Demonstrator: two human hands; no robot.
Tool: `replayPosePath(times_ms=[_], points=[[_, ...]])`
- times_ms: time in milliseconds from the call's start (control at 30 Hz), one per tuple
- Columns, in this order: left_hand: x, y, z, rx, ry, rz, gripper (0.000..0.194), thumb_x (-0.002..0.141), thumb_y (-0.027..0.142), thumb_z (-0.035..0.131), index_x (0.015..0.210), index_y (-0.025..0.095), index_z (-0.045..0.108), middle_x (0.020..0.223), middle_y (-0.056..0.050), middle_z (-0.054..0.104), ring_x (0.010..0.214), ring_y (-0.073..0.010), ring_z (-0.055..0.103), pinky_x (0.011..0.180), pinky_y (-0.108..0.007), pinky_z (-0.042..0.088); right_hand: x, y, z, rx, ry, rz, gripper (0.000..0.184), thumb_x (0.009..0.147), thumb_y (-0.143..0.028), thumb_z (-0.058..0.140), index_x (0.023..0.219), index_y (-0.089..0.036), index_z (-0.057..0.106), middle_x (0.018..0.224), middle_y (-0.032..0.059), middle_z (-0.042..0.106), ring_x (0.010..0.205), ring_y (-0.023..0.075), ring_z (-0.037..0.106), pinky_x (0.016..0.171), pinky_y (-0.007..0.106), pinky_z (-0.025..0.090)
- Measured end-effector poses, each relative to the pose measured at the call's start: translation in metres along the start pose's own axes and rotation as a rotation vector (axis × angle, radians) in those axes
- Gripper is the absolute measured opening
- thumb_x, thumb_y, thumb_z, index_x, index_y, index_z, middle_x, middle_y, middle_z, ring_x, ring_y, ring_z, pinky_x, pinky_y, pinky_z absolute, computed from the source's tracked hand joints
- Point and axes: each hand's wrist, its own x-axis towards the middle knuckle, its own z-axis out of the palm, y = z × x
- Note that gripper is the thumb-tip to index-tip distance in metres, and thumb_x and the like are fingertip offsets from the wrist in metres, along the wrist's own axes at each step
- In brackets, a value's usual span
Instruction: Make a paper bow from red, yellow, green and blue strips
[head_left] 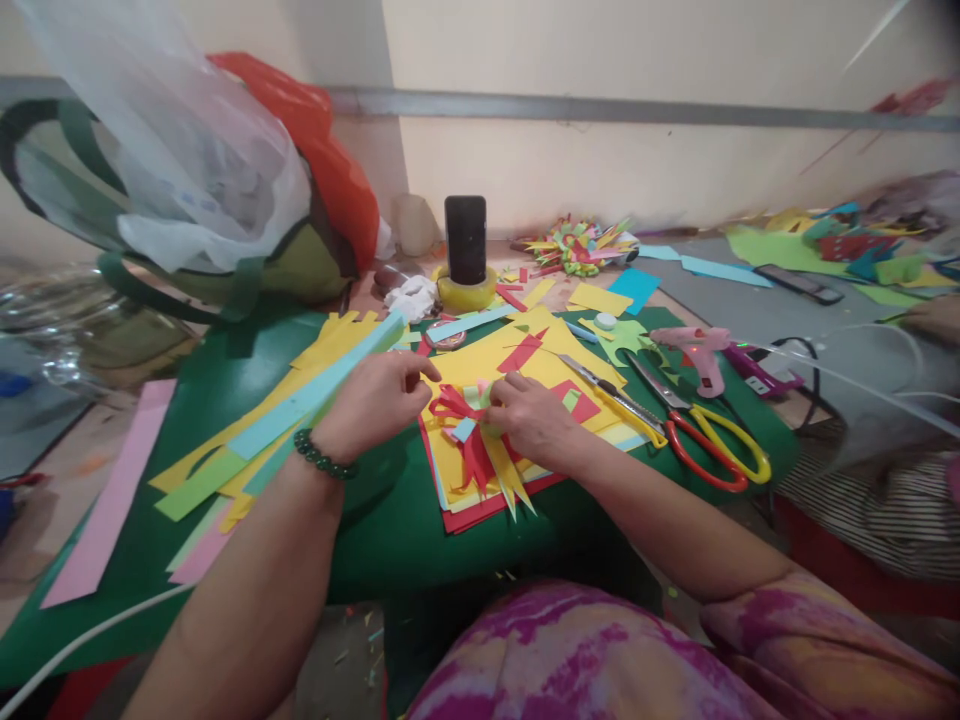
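Note:
A paper bow [474,465] of red, yellow and green strips, with a small light-blue piece at its middle, lies on stacked coloured paper sheets [442,480]. The fingers of my right hand [534,420] are closed on its upper right side, by a green strip. To the left, my left hand [382,395] hovers just off the bow's red loops, thumb and fingers curled together. Whatever its fingertips might hold is too small to make out. Close to my right hand are a yellow box cutter [619,400] and red-and-yellow-handled scissors [705,440].
Long paper strips [300,390] cover the green mat's left side. A pink glue gun [697,350] rests at right, its cord trailing. Behind stand a phone [466,240] on a tape roll [466,290] and a fringed paper pompom [581,247]. A bag [300,250] fills the back left.

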Motion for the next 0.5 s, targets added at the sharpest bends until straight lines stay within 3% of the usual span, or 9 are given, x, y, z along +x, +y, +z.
replayPosePath(times_ms=[200,367,500], points=[[0.002,-0.005,0.007,-0.027,0.043,0.034,0.029,0.072,0.019,0.048,0.085,0.015,0.074,0.064,-0.001,0.062,0.058,-0.0136,0.052,0.056,-0.026,0.038,-0.002,-0.001,0.001,0.032,0.068,-0.025,0.025,0.089,-0.009,0.051,0.092,-0.015,0.074,0.092,0.0119,0.060,0.082,0.0220,0.042,0.073,0.034,0.037],[0.001,0.006,0.016,0.005,-0.174,0.263,0.025,0.076,0.021,0.054,0.088,0.021,0.077,0.074,-0.003,0.064,0.067,-0.0149,0.056,0.064,-0.027,0.041,-0.005,-0.001,-0.002,0.183,0.111,0.022,0.021,0.084,-0.015,0.056,0.094,-0.014,0.074,0.089,0.0106,0.059,0.081,0.0217,0.044,0.073,0.034,0.039],[0.000,0.016,0.025,0.140,-0.287,0.289,0.021,0.077,0.031,0.063,0.089,0.019,0.076,0.080,-0.006,0.066,0.072,-0.0182,0.059,0.068,-0.029,0.042,-0.006,-0.004,-0.008,0.210,0.061,0.072,0.023,0.080,-0.029,0.064,0.093,-0.013,0.073,0.090,0.0115,0.059,0.086,0.0239,0.046,0.076,0.036,0.040]])
